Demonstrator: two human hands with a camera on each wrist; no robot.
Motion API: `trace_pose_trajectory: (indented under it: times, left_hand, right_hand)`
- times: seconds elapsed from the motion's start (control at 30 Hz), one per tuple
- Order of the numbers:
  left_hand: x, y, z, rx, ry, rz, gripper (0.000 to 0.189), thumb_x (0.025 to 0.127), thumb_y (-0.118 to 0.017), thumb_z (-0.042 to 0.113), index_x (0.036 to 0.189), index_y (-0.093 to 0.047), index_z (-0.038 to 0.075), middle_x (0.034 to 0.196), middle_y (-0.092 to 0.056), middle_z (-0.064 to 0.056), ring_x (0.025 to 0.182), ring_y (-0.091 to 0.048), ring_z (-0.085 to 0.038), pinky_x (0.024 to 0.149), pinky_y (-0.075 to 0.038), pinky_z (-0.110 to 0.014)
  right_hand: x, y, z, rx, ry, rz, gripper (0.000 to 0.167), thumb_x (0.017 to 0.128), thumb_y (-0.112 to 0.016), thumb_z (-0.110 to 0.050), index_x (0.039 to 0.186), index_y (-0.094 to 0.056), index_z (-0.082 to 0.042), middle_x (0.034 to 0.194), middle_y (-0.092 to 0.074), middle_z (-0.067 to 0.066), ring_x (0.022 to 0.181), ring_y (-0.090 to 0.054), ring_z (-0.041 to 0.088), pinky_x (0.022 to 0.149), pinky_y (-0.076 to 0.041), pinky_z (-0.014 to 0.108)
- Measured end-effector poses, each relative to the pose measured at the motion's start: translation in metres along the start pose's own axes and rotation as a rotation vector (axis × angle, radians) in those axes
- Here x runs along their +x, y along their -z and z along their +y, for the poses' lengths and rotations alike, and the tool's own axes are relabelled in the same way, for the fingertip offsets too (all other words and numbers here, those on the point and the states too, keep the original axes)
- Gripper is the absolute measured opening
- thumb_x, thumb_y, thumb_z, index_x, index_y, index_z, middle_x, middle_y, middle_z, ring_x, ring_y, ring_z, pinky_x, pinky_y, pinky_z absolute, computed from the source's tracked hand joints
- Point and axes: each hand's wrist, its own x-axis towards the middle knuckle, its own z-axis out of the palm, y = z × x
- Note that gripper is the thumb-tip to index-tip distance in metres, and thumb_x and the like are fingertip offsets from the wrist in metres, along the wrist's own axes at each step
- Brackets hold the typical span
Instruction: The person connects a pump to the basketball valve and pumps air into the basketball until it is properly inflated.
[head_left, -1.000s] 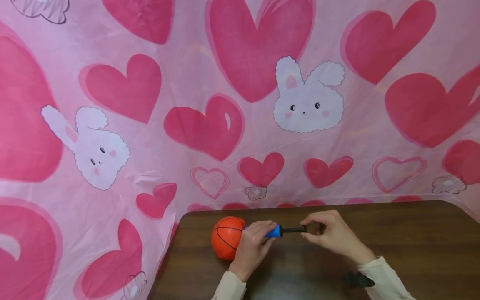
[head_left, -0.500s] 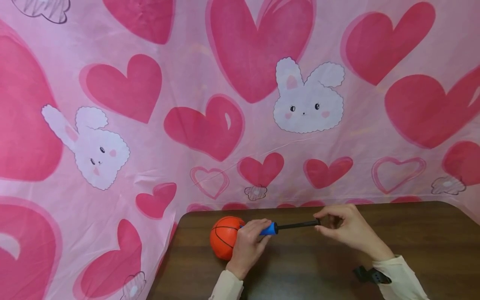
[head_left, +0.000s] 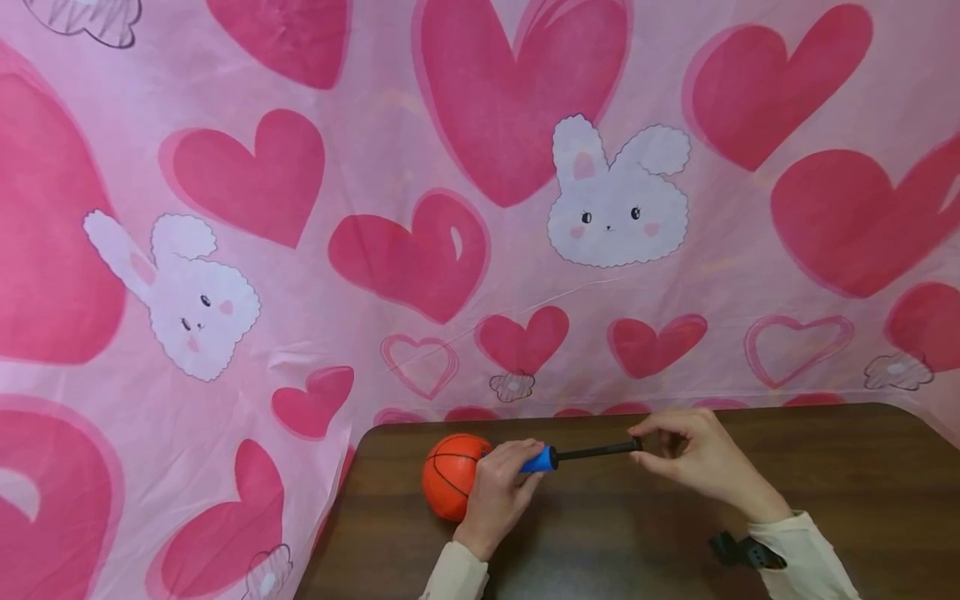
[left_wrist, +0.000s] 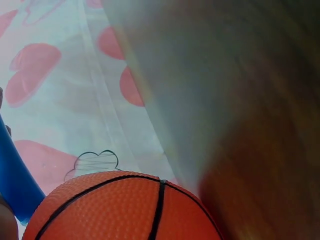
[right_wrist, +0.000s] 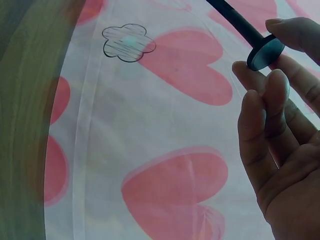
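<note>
A small orange basketball [head_left: 450, 477] with black lines sits at the left of the table. My left hand [head_left: 497, 493] grips the blue barrel of a hand pump [head_left: 538, 459], whose left end meets the ball behind my fingers. From the barrel a black rod reaches right, drawn well out. Its flat round end is pinched between thumb and fingertips of my right hand [head_left: 705, 462]. In the left wrist view the blue barrel [left_wrist: 15, 172] runs down to the basketball [left_wrist: 120, 210]. The right wrist view has the round black rod end [right_wrist: 266, 52] at my right fingertips.
A brown wooden table [head_left: 600, 533] lies under the hands. Close behind its back edge hangs a pink cloth [head_left: 525, 283] printed with hearts and rabbits. A black wrist device [head_left: 746, 552] sits at the right sleeve.
My right hand has moved right, drawing the black rod further out of the blue barrel. In the last half second, both hands have stayed almost still.
</note>
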Motion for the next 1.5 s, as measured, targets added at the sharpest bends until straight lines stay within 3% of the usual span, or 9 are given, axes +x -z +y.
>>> trace_pose_trajectory:
  times: [0.2, 0.33, 0.6, 0.77, 0.93, 1.5]
  left_hand:
    - [0.001, -0.001, -0.004, 0.003, 0.000, 0.028, 0.043, 0.079, -0.091, 0.011, 0.119, -0.076, 0.012, 0.115, -0.080, -0.004, 0.105, -0.078, -0.019, 0.094, -0.063, -0.036]
    - [-0.001, -0.001, -0.004, -0.021, 0.022, 0.046, 0.041, 0.081, -0.090, 0.011, 0.119, -0.077, 0.011, 0.115, -0.080, -0.007, 0.105, -0.078, -0.020, 0.093, -0.064, -0.037]
    - [-0.001, -0.001, -0.002, -0.034, 0.030, 0.049, 0.039, 0.081, -0.090, 0.010, 0.118, -0.077, 0.010, 0.115, -0.081, -0.006, 0.105, -0.078, -0.021, 0.093, -0.064, -0.036]
    - [-0.001, -0.002, 0.000, -0.022, 0.005, 0.048, 0.041, 0.079, -0.091, 0.010, 0.118, -0.077, 0.011, 0.113, -0.081, -0.007, 0.103, -0.078, -0.021, 0.092, -0.064, -0.036]
    - [-0.002, -0.004, 0.003, -0.029, 0.023, 0.030, 0.038, 0.082, -0.090, 0.012, 0.117, -0.077, 0.011, 0.113, -0.081, -0.006, 0.103, -0.079, -0.020, 0.093, -0.064, -0.035]
    - [0.000, -0.002, 0.005, -0.032, 0.034, 0.014, 0.040, 0.080, -0.090, 0.011, 0.118, -0.077, 0.013, 0.114, -0.081, -0.005, 0.104, -0.078, -0.019, 0.091, -0.065, -0.037]
  right_hand:
    - [0.000, -0.009, 0.003, 0.038, 0.053, 0.053, 0.038, 0.065, -0.093, 0.005, 0.097, -0.082, -0.013, 0.067, -0.067, -0.008, 0.054, -0.047, -0.005, 0.046, -0.040, 0.010]
    - [0.000, -0.020, 0.003, 0.063, 0.084, 0.084, 0.040, 0.065, -0.092, 0.006, 0.101, -0.083, -0.010, 0.081, -0.077, 0.001, 0.058, -0.050, -0.004, 0.049, -0.043, 0.011]
    - [0.000, -0.056, 0.001, 0.116, 0.096, 0.074, 0.036, 0.070, -0.091, 0.004, 0.103, -0.083, -0.007, 0.088, -0.080, 0.007, 0.070, -0.065, 0.001, 0.055, -0.052, 0.012]
    - [-0.001, -0.074, 0.002, 0.168, 0.104, 0.064, 0.032, 0.073, -0.089, 0.004, 0.102, -0.083, -0.005, 0.089, -0.079, 0.009, 0.071, -0.069, 0.005, 0.057, -0.055, 0.013]
    - [-0.001, -0.087, 0.002, 0.175, 0.094, 0.039, 0.028, 0.075, -0.089, 0.000, 0.102, -0.083, -0.004, 0.090, -0.079, 0.008, 0.072, -0.070, 0.008, 0.059, -0.056, 0.015]
    - [0.002, -0.084, 0.002, 0.126, 0.103, 0.030, 0.028, 0.074, -0.091, -0.002, 0.100, -0.083, -0.002, 0.086, -0.080, 0.007, 0.065, -0.064, 0.001, 0.054, -0.052, 0.011]
